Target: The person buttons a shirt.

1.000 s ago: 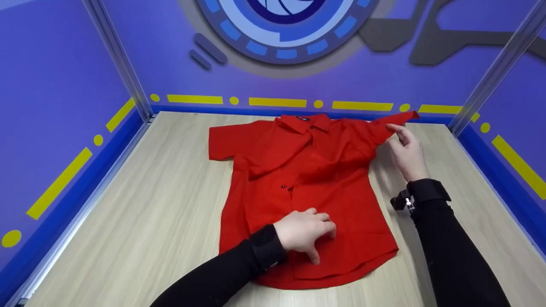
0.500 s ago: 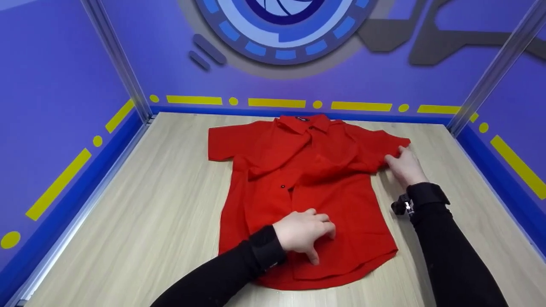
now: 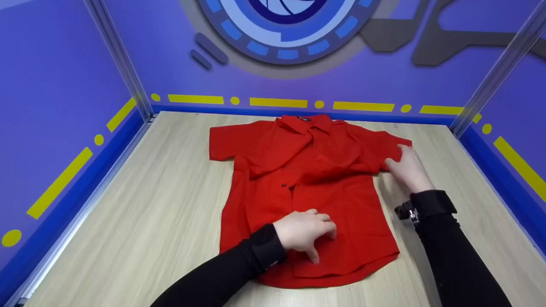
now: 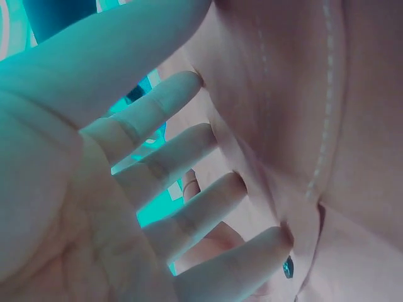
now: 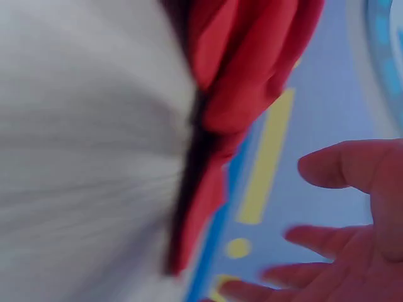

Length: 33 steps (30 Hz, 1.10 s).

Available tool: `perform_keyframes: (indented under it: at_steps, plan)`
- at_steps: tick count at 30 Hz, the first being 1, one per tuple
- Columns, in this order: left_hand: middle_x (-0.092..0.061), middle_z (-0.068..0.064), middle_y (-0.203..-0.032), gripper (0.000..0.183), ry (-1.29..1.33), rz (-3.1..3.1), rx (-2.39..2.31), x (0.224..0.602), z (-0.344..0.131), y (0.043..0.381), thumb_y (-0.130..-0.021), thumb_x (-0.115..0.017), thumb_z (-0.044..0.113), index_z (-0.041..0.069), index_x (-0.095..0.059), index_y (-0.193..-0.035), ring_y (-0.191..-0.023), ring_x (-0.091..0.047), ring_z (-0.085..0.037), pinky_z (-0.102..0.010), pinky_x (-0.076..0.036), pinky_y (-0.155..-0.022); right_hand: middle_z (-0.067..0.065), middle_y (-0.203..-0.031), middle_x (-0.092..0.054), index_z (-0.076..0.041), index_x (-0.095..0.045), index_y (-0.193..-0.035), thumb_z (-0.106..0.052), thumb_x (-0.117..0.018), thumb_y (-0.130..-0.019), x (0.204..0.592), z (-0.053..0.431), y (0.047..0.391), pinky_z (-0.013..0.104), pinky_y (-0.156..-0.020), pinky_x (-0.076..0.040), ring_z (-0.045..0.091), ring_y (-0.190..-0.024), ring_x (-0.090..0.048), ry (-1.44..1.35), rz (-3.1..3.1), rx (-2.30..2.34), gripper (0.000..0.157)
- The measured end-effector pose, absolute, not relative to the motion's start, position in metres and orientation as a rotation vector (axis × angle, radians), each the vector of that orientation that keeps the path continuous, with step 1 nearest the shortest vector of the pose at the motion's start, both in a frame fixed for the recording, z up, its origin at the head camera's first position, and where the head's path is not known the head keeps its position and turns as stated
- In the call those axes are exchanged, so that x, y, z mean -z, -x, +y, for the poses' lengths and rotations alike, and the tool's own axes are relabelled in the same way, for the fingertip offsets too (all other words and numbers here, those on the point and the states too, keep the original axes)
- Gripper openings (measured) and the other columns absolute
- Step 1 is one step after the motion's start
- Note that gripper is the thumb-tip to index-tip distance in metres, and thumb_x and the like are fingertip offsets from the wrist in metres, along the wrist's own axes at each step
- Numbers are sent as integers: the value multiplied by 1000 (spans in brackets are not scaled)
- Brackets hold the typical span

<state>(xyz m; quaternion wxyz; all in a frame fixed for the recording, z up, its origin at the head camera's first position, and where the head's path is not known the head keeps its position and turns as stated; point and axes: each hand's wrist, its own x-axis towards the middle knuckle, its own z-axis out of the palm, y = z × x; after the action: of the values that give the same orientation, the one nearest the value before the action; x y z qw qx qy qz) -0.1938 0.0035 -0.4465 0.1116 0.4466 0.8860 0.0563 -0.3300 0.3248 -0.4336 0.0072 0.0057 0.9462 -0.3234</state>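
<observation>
A red short-sleeved button-up shirt [image 3: 264, 200] lies front up on the table, its collar [image 3: 305, 123] toward the back wall. My left hand [image 3: 303, 232] rests its spread fingertips on the lower front. In the left wrist view those fingers [image 4: 182, 214] are nearly straight against the cloth, close to a dark button [image 4: 288, 267]. By the right-hand sleeve [image 3: 381, 145] is my right hand [image 3: 409, 170], thumb and fingers apart. The right wrist view shows this hand [image 5: 359, 245] holding nothing, separate from the red sleeve cloth [image 5: 252, 82].
The light wood-grain table [image 3: 170, 204] is bordered by blue panels at the back [image 3: 170, 81] and both sides. Metal posts [image 3: 123, 64] stand at the back corners. Loose folds cross the shirt's chest.
The right-hand sleeve, raised at its tip a second ago, has come down and lies flatter. My right hand moved down with it and has let go. The left hand stays put.
</observation>
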Motion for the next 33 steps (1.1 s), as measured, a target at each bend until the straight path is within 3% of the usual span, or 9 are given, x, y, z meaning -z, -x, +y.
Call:
perform_keyframes:
  at_steps: [3,5,8,11,16,22,26,29,33]
  plan:
    - [-56,13,-116,59,-1305,2593,-178,448,3,197,-66,-88,43,30,-61,-116,-99,-48,-10,-24,-47,-68,29,-123,-55,7,-49,-128,-23,-49,-95,429,311,311,51,-88,-50,40,-106,-58,75,2926,953,45]
    - [-56,12,-123,58,-1300,2587,-192,448,2,199,-67,-88,41,29,-61,-117,-104,-49,-10,-25,-49,-74,18,-93,-64,2,-60,-106,-29,-54,-95,430,305,300,42,-64,-52,31,-76,-62,130,2861,874,33]
    - [-53,10,-135,57,-1287,2581,-218,449,2,202,-69,-87,40,29,-62,-119,-115,-50,-13,-27,-50,-85,3,-61,-51,-7,-58,-76,-41,-60,-93,436,302,287,30,-47,-40,18,-51,-49,177,2760,763,38]
    - [-49,9,-143,56,-1273,2574,-249,451,1,206,-70,-86,38,29,-62,-120,-125,-48,-14,-28,-48,-95,-4,-54,-37,-14,-47,-66,-54,-64,-88,446,305,277,27,-44,-32,14,-46,-37,200,2666,714,48]
    - [-48,7,-145,57,-1265,2572,-291,455,1,210,-72,-86,35,27,-62,-122,-130,-46,-16,-28,-44,-102,-4,-55,-33,-13,-43,-69,-50,-73,-81,456,309,268,25,-43,-27,12,-45,-31,289,2454,844,49]
    - [-50,4,-142,53,-1287,2521,-369,447,-6,215,-82,-76,37,22,-58,-130,-133,-44,-12,-26,-38,-109,-1,-63,-40,-3,-47,-78,-35,-75,-84,467,306,265,23,-46,-31,11,-51,-38,494,2352,1008,43]
    - [-59,4,-129,44,-1217,2644,-526,427,-33,226,-88,-70,41,22,-61,-127,-117,-55,-9,-28,-46,-99,3,-71,-47,-1,-58,-93,-30,-72,-87,471,308,267,27,-52,-37,30,-59,-42,509,2286,1149,33]
    - [-63,1,-117,37,-1042,2860,-619,416,-70,238,-89,-69,38,19,-63,-121,-104,-59,-13,-31,-51,-89,6,-79,-52,-2,-61,-105,-29,-69,-90,472,311,268,31,-57,-40,33,-67,-44,494,2229,1221,32]
    - [-61,-5,-89,25,-633,3154,-629,419,-131,249,-88,-70,30,9,-62,-99,-84,-59,-22,-35,-49,-71,5,-74,-47,0,-61,-102,-32,-67,-92,472,310,271,29,-56,-37,18,-65,-42,466,2246,1230,34]
